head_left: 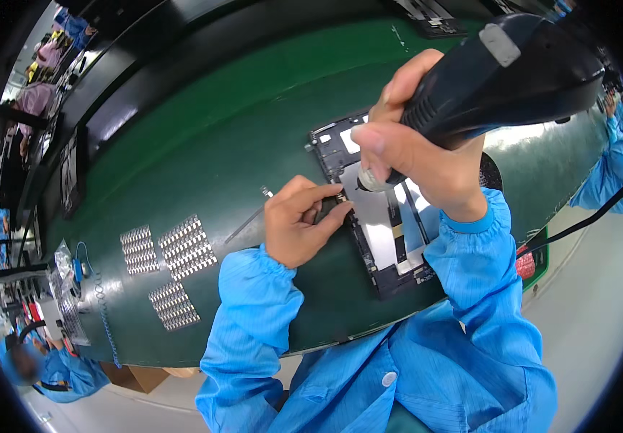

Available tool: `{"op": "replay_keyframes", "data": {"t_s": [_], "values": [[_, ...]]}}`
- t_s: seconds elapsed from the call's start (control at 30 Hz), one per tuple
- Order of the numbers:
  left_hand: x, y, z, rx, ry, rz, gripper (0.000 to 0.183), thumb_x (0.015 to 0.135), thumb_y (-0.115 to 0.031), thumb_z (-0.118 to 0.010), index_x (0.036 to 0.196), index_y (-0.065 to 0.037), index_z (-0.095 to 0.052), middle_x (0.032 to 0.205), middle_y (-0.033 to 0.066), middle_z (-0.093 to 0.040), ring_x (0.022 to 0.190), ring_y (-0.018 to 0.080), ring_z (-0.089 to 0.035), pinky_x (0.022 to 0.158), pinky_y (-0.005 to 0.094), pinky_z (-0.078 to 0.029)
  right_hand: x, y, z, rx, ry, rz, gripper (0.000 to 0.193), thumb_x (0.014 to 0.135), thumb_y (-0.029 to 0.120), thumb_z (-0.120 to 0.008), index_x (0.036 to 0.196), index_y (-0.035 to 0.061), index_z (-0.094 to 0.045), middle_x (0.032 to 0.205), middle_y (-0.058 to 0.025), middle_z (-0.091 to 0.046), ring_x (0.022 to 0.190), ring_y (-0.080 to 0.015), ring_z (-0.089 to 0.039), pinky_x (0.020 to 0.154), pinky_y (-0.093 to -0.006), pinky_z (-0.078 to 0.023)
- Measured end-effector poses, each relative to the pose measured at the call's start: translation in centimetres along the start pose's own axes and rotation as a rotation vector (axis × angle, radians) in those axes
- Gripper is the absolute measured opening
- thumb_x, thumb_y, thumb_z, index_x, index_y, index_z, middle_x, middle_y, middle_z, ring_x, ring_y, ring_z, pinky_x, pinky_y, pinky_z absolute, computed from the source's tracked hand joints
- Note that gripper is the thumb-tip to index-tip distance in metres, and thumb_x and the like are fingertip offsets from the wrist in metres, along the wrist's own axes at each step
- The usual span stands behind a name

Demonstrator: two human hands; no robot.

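An opened tablet-like device point(376, 238) lies on the green work surface in front of me, its black frame, silvery panels and dark ribbon strips showing. My right hand point(427, 151) is wrapped round a black electric screwdriver point(499, 79). The screwdriver's pale nose point(375, 179) points down over the device's left part; whether its bit touches anything cannot be made out. At the left edge of the frame, my left hand point(301, 216) has thumb and forefinger closed together in a pinch. Whatever small part lies between those fingertips is too small to name.
Left of my left hand lies a thin dark tool or cable point(245, 225). Several sheets of small metallic parts point(187, 247) rest further left. A coiled blue cord point(103, 310) hangs near the left edge. Black trays or rails point(116, 101) line the far side, and co-workers in blue sit at both sides.
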State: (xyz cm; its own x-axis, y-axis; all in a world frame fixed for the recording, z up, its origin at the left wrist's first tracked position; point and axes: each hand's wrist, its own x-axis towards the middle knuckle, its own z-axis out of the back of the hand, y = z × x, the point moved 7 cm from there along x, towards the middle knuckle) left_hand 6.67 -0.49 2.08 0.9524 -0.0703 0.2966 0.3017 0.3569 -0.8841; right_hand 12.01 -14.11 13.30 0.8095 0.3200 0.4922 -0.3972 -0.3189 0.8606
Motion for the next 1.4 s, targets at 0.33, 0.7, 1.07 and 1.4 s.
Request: {"op": "replay_keyframes", "data": {"t_s": [0.33, 0.7, 1.07, 1.4], "values": [[-0.4, 1.0, 0.6, -0.083, -0.033, -0.009, 0.029, 0.064, -0.007, -0.080, 0.089, -0.003, -0.068, 0.063, 0.0006, -0.047, 0.051, 0.0069, -0.042, 0.044, 0.0230, -0.034, 0.3, -1.3, -2.9, -0.091, 0.072, 0.049, 0.036, 0.074, -0.010, -0.066, 0.095, 0.0026, -0.040, 0.061, -0.0075, -0.054, 0.050, -0.0121, -0.054, 0.048, -0.0255, -0.047], [0.3, 1.9, 0.8, -0.065, 0.131, 0.234, 0.050, 0.055, -0.008, -0.087, 0.090, -0.001, -0.053, 0.075, -0.0011, -0.045, 0.051, 0.0016, -0.039, 0.043, 0.0175, -0.030, 0.8, -3.3, -3.0, -0.049, 0.030, -0.058, 0.031, 0.074, -0.010, -0.066, 0.093, -0.0004, -0.044, 0.061, -0.0078, -0.057, 0.051, -0.0110, -0.057, 0.050, -0.0239, -0.047], [0.5, 1.7, 1.1, -0.045, 0.121, 0.247, 0.048, 0.053, -0.012, -0.088, 0.084, -0.001, -0.053, 0.066, 0.0000, -0.047, 0.047, 0.0039, -0.041, 0.042, 0.0197, -0.032, 0.6, -3.9, -3.2, -0.095, 0.041, -0.082, 0.031, 0.074, -0.009, -0.067, 0.093, 0.0001, -0.043, 0.060, -0.0077, -0.057, 0.051, -0.0106, -0.057, 0.048, -0.0229, -0.046], [0.1, 2.6, 0.9, -0.002, 0.137, 0.270, 0.051, 0.051, -0.018, -0.089, 0.086, -0.003, -0.056, 0.073, 0.0021, -0.049, 0.052, 0.0086, -0.047, 0.046, 0.0228, -0.042, -0.4, -2.7, -5.2, -0.357, 0.249, 0.109, 0.031, 0.075, -0.008, -0.066, 0.092, 0.0009, -0.042, 0.063, -0.0067, -0.055, 0.053, -0.0097, -0.055, 0.049, -0.0225, -0.045]]}}
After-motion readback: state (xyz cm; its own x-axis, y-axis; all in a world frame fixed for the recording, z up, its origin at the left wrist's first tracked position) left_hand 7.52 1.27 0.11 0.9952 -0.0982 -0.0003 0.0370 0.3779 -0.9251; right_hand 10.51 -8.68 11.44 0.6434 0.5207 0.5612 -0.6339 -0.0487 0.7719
